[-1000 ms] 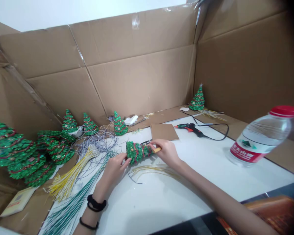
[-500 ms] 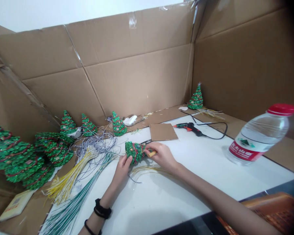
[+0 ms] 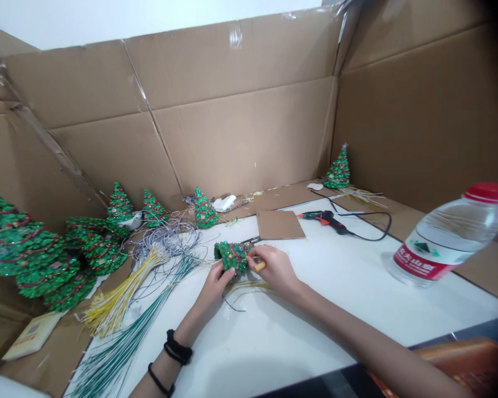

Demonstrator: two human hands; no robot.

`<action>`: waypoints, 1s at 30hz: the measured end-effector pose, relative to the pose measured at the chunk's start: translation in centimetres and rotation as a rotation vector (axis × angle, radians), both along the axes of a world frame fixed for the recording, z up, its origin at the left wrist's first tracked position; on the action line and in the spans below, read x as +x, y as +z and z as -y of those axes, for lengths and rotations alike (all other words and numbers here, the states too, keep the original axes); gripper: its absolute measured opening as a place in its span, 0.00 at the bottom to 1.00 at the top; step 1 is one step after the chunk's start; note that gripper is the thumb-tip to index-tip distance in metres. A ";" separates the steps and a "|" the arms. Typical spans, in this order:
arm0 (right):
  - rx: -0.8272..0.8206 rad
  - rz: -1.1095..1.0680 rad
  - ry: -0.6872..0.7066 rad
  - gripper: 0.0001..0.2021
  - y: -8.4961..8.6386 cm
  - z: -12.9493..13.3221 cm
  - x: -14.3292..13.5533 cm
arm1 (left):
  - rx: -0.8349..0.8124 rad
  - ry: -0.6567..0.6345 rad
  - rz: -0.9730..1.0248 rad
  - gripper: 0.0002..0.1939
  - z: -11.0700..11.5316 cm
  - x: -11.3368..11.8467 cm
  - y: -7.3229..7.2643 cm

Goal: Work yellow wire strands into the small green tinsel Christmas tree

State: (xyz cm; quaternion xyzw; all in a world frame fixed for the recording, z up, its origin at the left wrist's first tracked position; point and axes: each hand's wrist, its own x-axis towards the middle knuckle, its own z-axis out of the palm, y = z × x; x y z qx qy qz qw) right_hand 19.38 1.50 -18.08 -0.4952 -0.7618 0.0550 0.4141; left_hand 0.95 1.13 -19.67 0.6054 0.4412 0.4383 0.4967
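A small green Christmas tree [image 3: 233,257] with red garland lies on its side above the white board [image 3: 299,326]. My left hand [image 3: 216,284] is closed around its lower left part, thumb on top. At its right end, my right hand [image 3: 277,270] pinches a short tool with a yellowish handle [image 3: 259,266]; the tool's tip is hidden, so its kind does not show. Pale yellow strands [image 3: 249,287] lie on the board just under the hands, with one dark strand [image 3: 233,305] curling out below the tree.
Green strands [image 3: 136,326], yellow strands [image 3: 126,293] and tangled purple wire [image 3: 166,240] spread at left, near several finished trees [image 3: 29,249]. A glue gun [image 3: 326,220] with its cord and a cardboard square [image 3: 280,225] lie behind my hands. A water bottle [image 3: 444,243] stands at right. Cardboard walls [image 3: 240,132] enclose the table.
The view has shifted slightly. The tree has turned in my left hand, so its left end now shows a dark hollow. My right hand keeps the tool at the tree's right end.
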 end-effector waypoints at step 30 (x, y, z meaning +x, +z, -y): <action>0.346 0.242 0.077 0.11 -0.6 -0.3 -0.1 | -0.099 -0.034 0.098 0.20 0.3 0.5 0.7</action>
